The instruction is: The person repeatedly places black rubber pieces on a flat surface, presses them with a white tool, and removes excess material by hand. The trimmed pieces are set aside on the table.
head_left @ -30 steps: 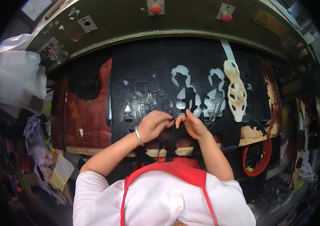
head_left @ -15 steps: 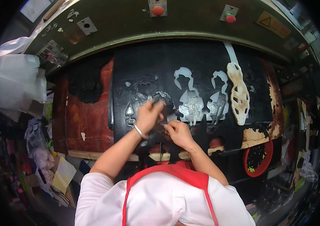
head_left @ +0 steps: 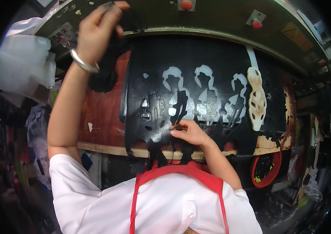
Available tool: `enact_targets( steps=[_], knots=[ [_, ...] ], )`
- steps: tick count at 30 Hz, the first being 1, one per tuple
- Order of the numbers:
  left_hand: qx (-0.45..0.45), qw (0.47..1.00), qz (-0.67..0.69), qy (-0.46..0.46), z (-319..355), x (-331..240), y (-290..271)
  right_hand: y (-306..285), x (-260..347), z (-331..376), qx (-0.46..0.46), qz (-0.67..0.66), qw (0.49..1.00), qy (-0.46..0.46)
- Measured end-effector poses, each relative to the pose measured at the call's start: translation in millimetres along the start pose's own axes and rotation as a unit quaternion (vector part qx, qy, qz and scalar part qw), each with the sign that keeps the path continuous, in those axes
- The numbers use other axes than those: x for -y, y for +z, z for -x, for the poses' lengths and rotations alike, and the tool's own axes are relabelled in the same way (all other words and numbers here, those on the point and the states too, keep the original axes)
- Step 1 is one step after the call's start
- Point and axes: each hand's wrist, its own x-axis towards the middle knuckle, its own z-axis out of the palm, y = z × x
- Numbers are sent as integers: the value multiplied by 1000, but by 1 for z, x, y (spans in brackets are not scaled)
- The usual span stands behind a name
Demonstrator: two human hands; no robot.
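Observation:
My left hand [head_left: 97, 33], with a bangle at the wrist, is raised at the far left. Its closed fingers grip a dark, floppy cut piece [head_left: 132, 21], smeared by motion, above a pile of black cut pieces [head_left: 105, 78]. Near the front of the black sheet [head_left: 150, 50], my right hand [head_left: 190, 132] pinches thumb to forefinger at the lower end of a thin black strip [head_left: 180, 103]. This strip lies across a pale cut-out opening. More shoe-upper-shaped openings run along the sheet, and cut lines show at its left.
A cream perforated template [head_left: 255, 99] lies on the sheet's right part. Beneath is a worn red board [head_left: 99, 117]. A green machine beam [head_left: 220, 21] with red buttons crosses the back. A red basin [head_left: 276, 167] of scraps stands front right; white plastic bags [head_left: 21, 62] hang left.
My left hand has swung from the sheet up to the far left, carrying a black piece. A further pale opening now shows where it worked. My right hand stays near the front edge.

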Motion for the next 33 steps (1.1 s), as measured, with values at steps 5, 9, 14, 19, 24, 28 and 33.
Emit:
enact_targets(
  steps=[5, 9, 14, 19, 24, 28, 33],
  knots=[
    [251, 955, -46, 151, 170, 12, 67, 2, -3, -30, 108, -144, 983, 44],
    [304, 937, -82, 152, 248, 31, 73, 1, -15, -35, 94, -230, 968, 38],
    [199, 980, -5, -31, 247, 41, 75, 14, -5, -27, 102, -315, 943, -20],
    [8, 788, 437, -434, 231, 55, 68, 40, 42, -7, -69, 271, 958, 59],
    [8, 741, 472, -478, 224, 62, 56, 65, 64, -9, -274, 498, 802, -184],
    [-42, 690, 529, -491, 213, 49, 58, 82, 66, -19, -301, 506, 766, -259],
    [-29, 716, 524, -461, 212, 23, 79, 90, 58, -39, -270, 384, 865, -177]
  ],
)
